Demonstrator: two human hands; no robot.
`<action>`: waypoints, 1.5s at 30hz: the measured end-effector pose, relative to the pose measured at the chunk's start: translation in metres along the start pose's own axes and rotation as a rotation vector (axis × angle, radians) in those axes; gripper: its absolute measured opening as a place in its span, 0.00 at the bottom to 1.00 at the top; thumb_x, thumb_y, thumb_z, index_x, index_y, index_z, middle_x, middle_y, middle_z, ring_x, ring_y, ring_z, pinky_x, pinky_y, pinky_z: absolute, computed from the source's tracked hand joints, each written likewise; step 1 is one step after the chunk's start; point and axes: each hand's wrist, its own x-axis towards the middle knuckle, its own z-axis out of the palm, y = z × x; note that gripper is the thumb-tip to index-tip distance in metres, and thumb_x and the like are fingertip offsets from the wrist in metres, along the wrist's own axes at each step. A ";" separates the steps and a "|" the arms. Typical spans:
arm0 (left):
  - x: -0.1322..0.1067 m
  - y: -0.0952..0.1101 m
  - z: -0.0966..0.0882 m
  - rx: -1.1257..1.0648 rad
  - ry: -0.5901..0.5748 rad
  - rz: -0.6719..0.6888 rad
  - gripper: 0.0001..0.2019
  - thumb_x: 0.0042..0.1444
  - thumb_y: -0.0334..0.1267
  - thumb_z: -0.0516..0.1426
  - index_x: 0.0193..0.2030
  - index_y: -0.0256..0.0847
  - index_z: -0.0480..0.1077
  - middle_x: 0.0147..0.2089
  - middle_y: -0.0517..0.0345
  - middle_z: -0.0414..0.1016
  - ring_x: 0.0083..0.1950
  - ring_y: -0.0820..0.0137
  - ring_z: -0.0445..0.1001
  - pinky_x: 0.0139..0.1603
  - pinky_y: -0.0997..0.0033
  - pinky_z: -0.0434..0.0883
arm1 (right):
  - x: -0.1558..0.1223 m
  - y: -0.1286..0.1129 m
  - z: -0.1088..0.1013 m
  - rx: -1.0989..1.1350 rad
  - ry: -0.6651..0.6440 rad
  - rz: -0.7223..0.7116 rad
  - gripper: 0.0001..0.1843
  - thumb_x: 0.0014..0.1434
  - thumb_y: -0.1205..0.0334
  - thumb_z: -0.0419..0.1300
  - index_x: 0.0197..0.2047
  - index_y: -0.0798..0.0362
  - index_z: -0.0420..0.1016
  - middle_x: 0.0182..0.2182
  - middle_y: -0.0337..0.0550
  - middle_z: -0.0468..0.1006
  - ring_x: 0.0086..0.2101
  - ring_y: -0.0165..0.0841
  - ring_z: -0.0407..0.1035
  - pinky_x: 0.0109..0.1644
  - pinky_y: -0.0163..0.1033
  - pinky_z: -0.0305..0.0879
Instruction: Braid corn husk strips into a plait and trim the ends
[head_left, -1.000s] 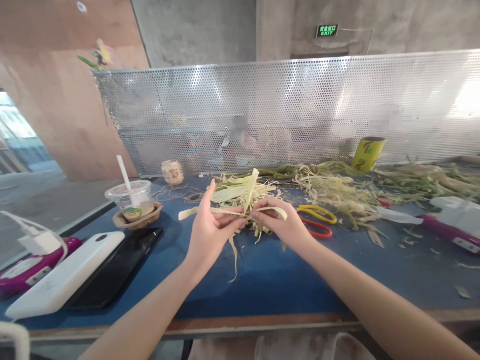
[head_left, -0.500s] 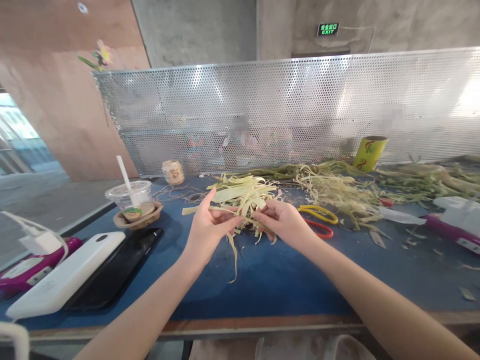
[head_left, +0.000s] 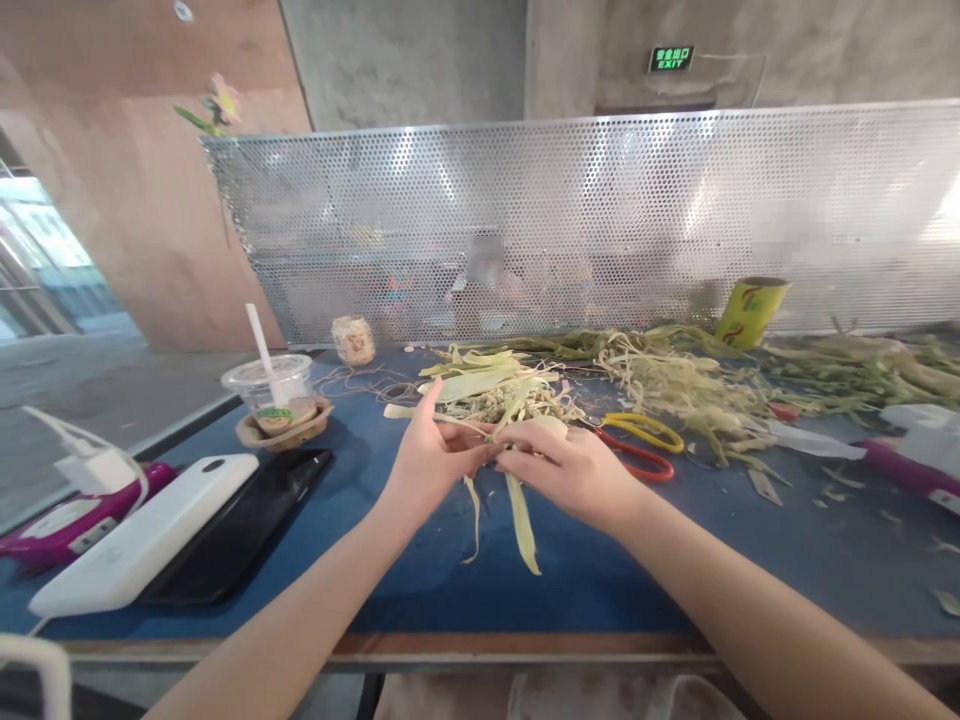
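My left hand (head_left: pixel 424 450) is closed around pale green, dry leaf strips, thumb pinching inward while one finger points up. My right hand (head_left: pixel 574 470) meets it fingertip to fingertip, also pinching the strips, with its fingers bent. Below the hands hang a wide leaf strip (head_left: pixel 523 530) and a thinner, curled strip (head_left: pixel 474 520). Just behind the fingers lies a bundle of pale strips (head_left: pixel 480 380), some broad and flat, others frayed. The exact crossing of the strips is hidden by the fingers. Scissors with red and yellow handles (head_left: pixel 649 430) rest right of my right hand.
To the left are a cup with a straw (head_left: pixel 270 390), a black phone (head_left: pixel 240 530), a white power bank (head_left: pixel 146 535) and a purple power strip (head_left: pixel 90 520). Shredded strips (head_left: pixel 667 390) and a yellow roll (head_left: pixel 752 313) lie right. A perforated metal screen (head_left: pixel 465 200) stands behind.
My right hand has turned over, its back now more upward, and moved closer to the left hand. A wide strip now hangs down between the hands. The view has shifted slightly left.
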 end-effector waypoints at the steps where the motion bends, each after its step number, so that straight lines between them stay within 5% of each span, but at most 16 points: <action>1: 0.000 0.000 0.000 0.021 -0.010 0.005 0.59 0.35 0.27 0.66 0.66 0.34 0.26 0.26 0.58 0.76 0.21 0.75 0.68 0.22 0.76 0.65 | 0.001 -0.001 0.001 0.019 0.027 0.021 0.12 0.61 0.65 0.47 0.33 0.50 0.72 0.39 0.41 0.76 0.30 0.28 0.70 0.30 0.31 0.61; 8: -0.004 -0.005 0.001 0.101 -0.046 0.055 0.58 0.41 0.31 0.64 0.65 0.42 0.22 0.31 0.57 0.77 0.29 0.73 0.74 0.34 0.71 0.71 | 0.005 0.000 0.009 0.338 0.046 0.441 0.07 0.57 0.61 0.55 0.29 0.52 0.68 0.26 0.37 0.72 0.24 0.26 0.65 0.27 0.30 0.58; 13: -0.005 -0.006 0.002 0.131 -0.066 0.066 0.57 0.43 0.31 0.64 0.65 0.45 0.21 0.33 0.57 0.78 0.34 0.70 0.76 0.42 0.65 0.71 | 0.005 0.003 0.015 0.610 0.049 0.592 0.09 0.53 0.60 0.58 0.25 0.53 0.66 0.22 0.35 0.68 0.21 0.24 0.59 0.26 0.30 0.56; 19: -0.005 -0.006 -0.001 0.146 -0.136 0.027 0.60 0.43 0.29 0.63 0.62 0.47 0.13 0.34 0.57 0.78 0.35 0.68 0.76 0.42 0.63 0.71 | 0.008 0.010 0.023 1.019 0.113 0.742 0.14 0.44 0.56 0.64 0.31 0.53 0.65 0.23 0.32 0.62 0.20 0.23 0.59 0.24 0.30 0.58; 23: -0.005 -0.004 0.001 0.161 -0.159 0.001 0.61 0.43 0.29 0.63 0.61 0.44 0.10 0.30 0.60 0.77 0.32 0.69 0.75 0.37 0.66 0.71 | 0.007 0.007 0.024 1.028 0.191 0.684 0.13 0.45 0.57 0.63 0.29 0.53 0.63 0.27 0.36 0.68 0.22 0.25 0.62 0.25 0.32 0.62; 30: -0.006 -0.001 0.003 0.162 -0.242 -0.073 0.63 0.41 0.31 0.64 0.59 0.36 0.08 0.25 0.62 0.75 0.24 0.73 0.71 0.27 0.74 0.66 | -0.003 0.001 0.018 0.174 0.351 0.140 0.03 0.56 0.67 0.56 0.32 0.51 0.70 0.31 0.42 0.75 0.29 0.28 0.69 0.30 0.30 0.63; 34: -0.005 -0.005 0.003 0.092 -0.277 -0.113 0.65 0.40 0.28 0.64 0.58 0.35 0.06 0.23 0.64 0.74 0.21 0.74 0.69 0.22 0.76 0.63 | -0.004 0.004 0.014 -0.004 0.397 -0.052 0.07 0.57 0.69 0.52 0.34 0.52 0.70 0.30 0.42 0.76 0.27 0.26 0.70 0.29 0.29 0.64; 39: -0.005 -0.008 0.003 0.043 -0.242 -0.140 0.66 0.37 0.27 0.65 0.59 0.37 0.07 0.24 0.64 0.75 0.25 0.68 0.73 0.26 0.71 0.68 | -0.001 0.009 0.004 -0.085 0.262 -0.216 0.10 0.60 0.70 0.49 0.37 0.55 0.71 0.31 0.43 0.77 0.27 0.26 0.70 0.29 0.29 0.64; 45: -0.010 -0.002 0.003 0.070 -0.262 -0.056 0.64 0.43 0.26 0.62 0.55 0.41 0.02 0.30 0.59 0.78 0.31 0.70 0.76 0.39 0.63 0.71 | 0.002 0.011 -0.003 -0.234 0.021 -0.192 0.18 0.59 0.72 0.47 0.51 0.54 0.67 0.34 0.42 0.76 0.28 0.27 0.69 0.27 0.31 0.64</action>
